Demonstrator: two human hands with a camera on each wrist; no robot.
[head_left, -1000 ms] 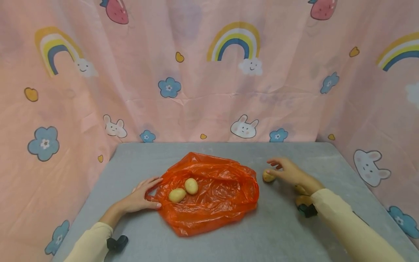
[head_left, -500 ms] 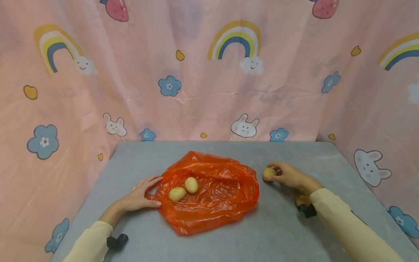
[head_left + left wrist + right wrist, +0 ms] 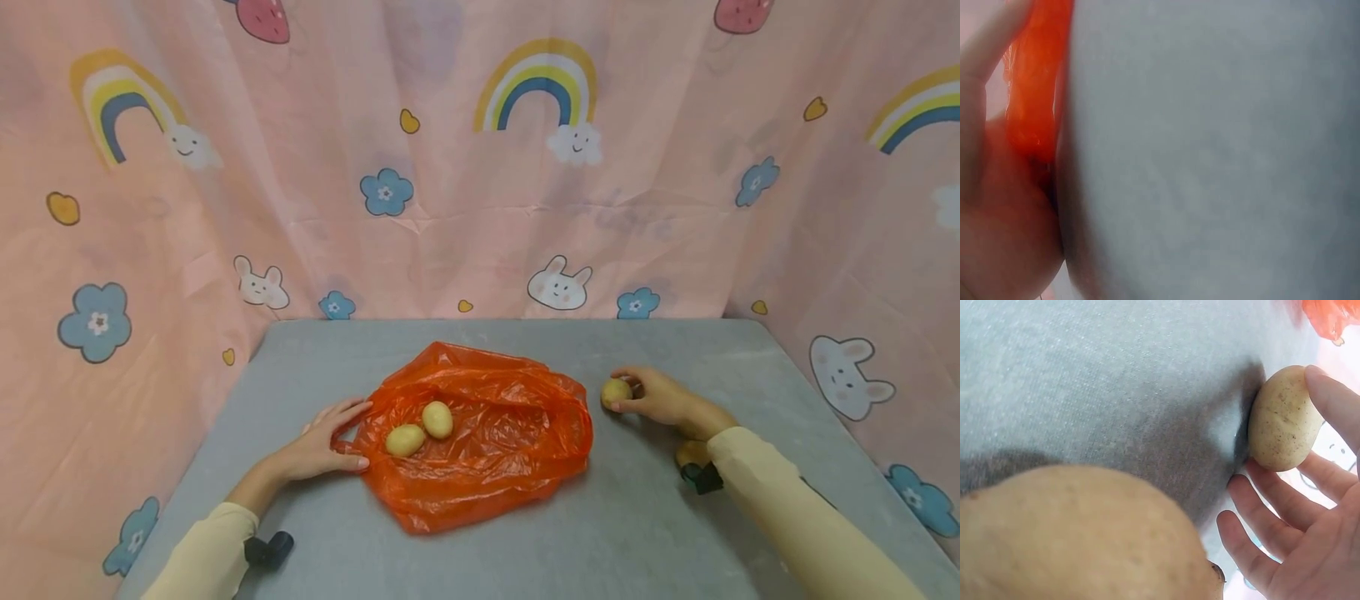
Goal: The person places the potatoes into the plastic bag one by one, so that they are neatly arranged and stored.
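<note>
An orange plastic bag (image 3: 495, 492) lies spread on the table with its mouth open, two potatoes (image 3: 437, 420) resting inside at its left. My left hand (image 3: 318, 446) rests at the bag's left end, thumb and fingers spread against its edge. In the left wrist view the orange plastic (image 3: 1038, 81) stands beside that hand. To the right of the bag, my right hand (image 3: 660, 398) holds a potato (image 3: 616, 393) between thumb and fingers. The right wrist view shows this potato (image 3: 1285, 419) at the fingertips of the hand (image 3: 1310, 537), against or close to the table.
Another potato (image 3: 693, 454) lies under the right forearm, partly hidden; it looms large (image 3: 1085, 537) in the right wrist view. The grey table (image 3: 600, 533) ends at a pink patterned curtain (image 3: 465, 250) behind and at both sides.
My right hand has closed its thumb and fingers round the potato to the right of the bag. The left hand and the bag have hardly moved.
</note>
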